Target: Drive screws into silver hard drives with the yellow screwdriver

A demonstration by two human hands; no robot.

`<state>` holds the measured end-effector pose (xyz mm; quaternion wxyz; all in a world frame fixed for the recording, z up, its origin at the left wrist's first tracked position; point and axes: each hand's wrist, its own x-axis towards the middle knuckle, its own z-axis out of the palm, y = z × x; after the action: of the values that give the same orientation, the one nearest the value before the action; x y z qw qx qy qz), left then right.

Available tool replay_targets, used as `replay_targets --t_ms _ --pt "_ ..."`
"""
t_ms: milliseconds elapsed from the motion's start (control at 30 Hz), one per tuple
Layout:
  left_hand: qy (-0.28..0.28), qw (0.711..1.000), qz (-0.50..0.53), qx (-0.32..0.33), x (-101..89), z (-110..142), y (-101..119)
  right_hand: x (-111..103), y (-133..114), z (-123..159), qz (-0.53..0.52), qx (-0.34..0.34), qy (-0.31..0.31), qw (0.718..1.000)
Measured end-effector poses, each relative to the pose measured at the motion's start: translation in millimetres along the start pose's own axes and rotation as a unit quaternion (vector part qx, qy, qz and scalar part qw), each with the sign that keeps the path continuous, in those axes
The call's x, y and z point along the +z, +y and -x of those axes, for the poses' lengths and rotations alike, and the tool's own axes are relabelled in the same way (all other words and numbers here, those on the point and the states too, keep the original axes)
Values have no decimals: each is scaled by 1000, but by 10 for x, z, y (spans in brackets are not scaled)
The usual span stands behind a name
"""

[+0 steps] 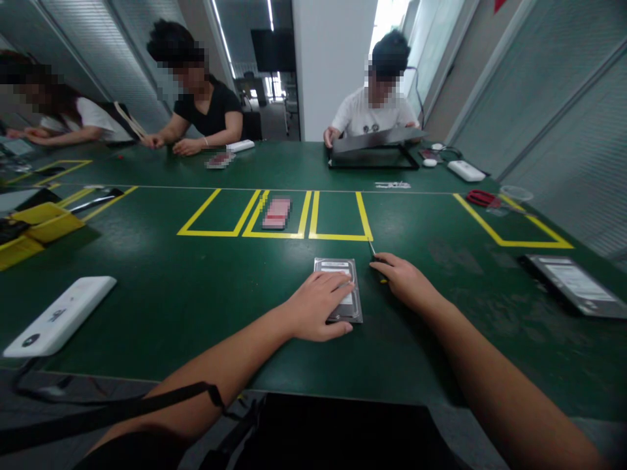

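Observation:
A silver hard drive [359,307] with a white label lies flat on the green table in front of me. My left hand [321,303] rests across it, fingers stretched out and thumb apart, covering much of its left side and middle. To the right of the drive, my right hand [404,279] is closed around a screwdriver [372,248]. Its thin metal shaft points forward, toward a yellow tape corner. Most of the dark handle is hidden by my fingers; a bit of yellow shows below them.
Another hard drive [571,277] lies at right. Yellow tape outlines [274,235] mark the table; a pink-red card-like item [277,213] sits inside one. A white power bank [61,316] and yellow bins [49,222] stand left. Red-handled pliers [482,198] lie far right. Several people sit opposite.

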<state>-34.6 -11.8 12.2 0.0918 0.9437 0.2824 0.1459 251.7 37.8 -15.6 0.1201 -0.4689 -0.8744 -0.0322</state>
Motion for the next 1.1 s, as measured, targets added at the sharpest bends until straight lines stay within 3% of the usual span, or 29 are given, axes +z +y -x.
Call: replay_targets --t_ms 700,1100 --pt "-26 999 23 32 -88 24 -177 -46 10 20 31 -3 17 999" --pt "-16 998 37 44 -27 50 -218 -59 -47 41 38 -12 0 999"
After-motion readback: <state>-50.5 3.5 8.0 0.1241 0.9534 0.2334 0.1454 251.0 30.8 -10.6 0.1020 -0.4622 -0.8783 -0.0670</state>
